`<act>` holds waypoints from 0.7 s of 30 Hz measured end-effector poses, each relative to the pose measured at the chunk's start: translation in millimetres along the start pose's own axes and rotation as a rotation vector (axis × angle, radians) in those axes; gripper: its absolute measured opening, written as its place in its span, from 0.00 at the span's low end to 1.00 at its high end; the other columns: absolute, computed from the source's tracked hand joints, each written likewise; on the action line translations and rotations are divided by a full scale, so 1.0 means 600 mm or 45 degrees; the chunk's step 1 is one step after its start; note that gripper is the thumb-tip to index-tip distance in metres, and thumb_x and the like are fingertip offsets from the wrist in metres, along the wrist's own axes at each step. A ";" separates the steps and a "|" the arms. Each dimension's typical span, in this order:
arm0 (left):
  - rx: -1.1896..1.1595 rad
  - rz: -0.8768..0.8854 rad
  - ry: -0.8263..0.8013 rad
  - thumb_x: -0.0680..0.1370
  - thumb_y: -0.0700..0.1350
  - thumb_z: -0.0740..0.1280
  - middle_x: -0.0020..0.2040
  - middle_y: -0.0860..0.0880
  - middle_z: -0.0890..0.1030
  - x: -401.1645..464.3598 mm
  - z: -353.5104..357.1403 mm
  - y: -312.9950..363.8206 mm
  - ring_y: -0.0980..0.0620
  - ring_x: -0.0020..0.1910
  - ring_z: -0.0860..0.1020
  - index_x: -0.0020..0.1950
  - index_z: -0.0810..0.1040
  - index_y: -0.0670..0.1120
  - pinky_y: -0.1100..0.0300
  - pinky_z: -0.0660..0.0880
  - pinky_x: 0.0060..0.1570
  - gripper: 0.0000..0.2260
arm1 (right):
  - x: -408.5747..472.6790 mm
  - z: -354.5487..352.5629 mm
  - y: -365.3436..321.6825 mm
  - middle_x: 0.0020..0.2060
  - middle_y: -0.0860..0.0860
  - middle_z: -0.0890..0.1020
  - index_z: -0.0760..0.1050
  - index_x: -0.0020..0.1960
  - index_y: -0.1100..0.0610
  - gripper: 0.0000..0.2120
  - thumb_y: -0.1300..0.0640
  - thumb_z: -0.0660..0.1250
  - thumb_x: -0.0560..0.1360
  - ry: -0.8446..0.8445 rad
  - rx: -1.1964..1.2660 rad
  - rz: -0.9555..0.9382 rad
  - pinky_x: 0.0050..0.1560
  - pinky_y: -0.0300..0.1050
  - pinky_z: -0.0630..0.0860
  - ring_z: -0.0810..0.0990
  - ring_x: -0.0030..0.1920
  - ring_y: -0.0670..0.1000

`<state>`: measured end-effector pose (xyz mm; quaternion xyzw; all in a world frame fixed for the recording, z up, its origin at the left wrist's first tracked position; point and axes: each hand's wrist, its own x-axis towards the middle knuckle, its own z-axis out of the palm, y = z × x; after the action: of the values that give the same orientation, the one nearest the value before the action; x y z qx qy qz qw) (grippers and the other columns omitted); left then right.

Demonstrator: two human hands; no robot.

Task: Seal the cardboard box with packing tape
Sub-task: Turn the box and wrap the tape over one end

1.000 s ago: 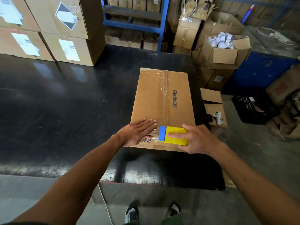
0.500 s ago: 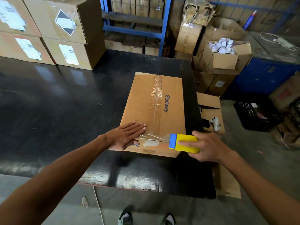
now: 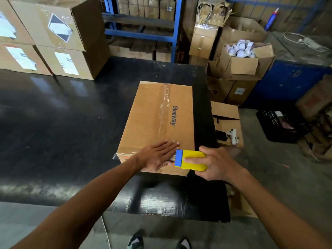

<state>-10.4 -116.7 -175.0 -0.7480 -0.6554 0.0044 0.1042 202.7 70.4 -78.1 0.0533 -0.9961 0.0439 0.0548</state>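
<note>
A closed cardboard box (image 3: 149, 119) printed "Glodway" lies on the black table (image 3: 62, 123), with clear tape (image 3: 164, 108) running along its middle seam. My left hand (image 3: 158, 155) lies flat, fingers spread, on the box's near edge over the tape. My right hand (image 3: 215, 164) grips a yellow tape dispenser (image 3: 192, 160) with a blue front end, held at the near right edge of the box, touching my left fingertips. A crinkled tape end sticks out at the box's near left corner (image 3: 115, 156).
Stacked labelled cartons (image 3: 53, 42) stand on the table at back left. Blue shelving (image 3: 143, 33) is behind. Right of the table are an open carton of white rolls (image 3: 240, 54), a flat carton with a white tool (image 3: 232, 135), and a black crate (image 3: 280, 124).
The dispenser was pulled out to the right of the box with tape stretched, then came back in against my left fingers. My left hand slid right along the near edge.
</note>
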 end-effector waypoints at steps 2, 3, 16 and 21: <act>-0.021 -0.007 -0.002 0.84 0.56 0.56 0.79 0.41 0.61 0.000 0.001 0.000 0.45 0.79 0.57 0.78 0.61 0.38 0.49 0.55 0.76 0.28 | -0.001 0.001 0.001 0.36 0.48 0.74 0.80 0.59 0.38 0.21 0.39 0.63 0.67 -0.008 0.005 -0.002 0.24 0.38 0.64 0.68 0.26 0.48; -0.029 -0.012 -0.005 0.84 0.56 0.56 0.79 0.41 0.60 0.000 0.002 0.000 0.45 0.79 0.56 0.78 0.61 0.38 0.49 0.55 0.77 0.28 | -0.002 0.001 0.002 0.36 0.48 0.74 0.80 0.59 0.37 0.21 0.39 0.63 0.67 -0.011 0.009 0.000 0.24 0.38 0.63 0.67 0.26 0.48; -0.012 -0.020 -0.067 0.85 0.57 0.51 0.81 0.42 0.54 -0.001 -0.003 -0.002 0.47 0.80 0.51 0.80 0.53 0.40 0.50 0.52 0.78 0.29 | -0.125 -0.016 0.120 0.40 0.52 0.77 0.72 0.66 0.38 0.27 0.41 0.69 0.67 -0.074 -0.057 -0.028 0.30 0.38 0.62 0.75 0.33 0.50; -0.028 -0.019 -0.036 0.85 0.56 0.53 0.80 0.42 0.56 0.000 -0.009 0.002 0.46 0.80 0.54 0.80 0.56 0.39 0.50 0.55 0.77 0.29 | -0.098 0.030 0.101 0.42 0.53 0.76 0.78 0.62 0.41 0.22 0.43 0.64 0.68 -0.095 -0.053 0.022 0.23 0.44 0.71 0.76 0.32 0.52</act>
<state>-8.6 -117.7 -169.8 -0.7440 -0.6625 0.0071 0.0868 252.1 134.5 -107.8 0.0450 -0.9986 0.0218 0.0184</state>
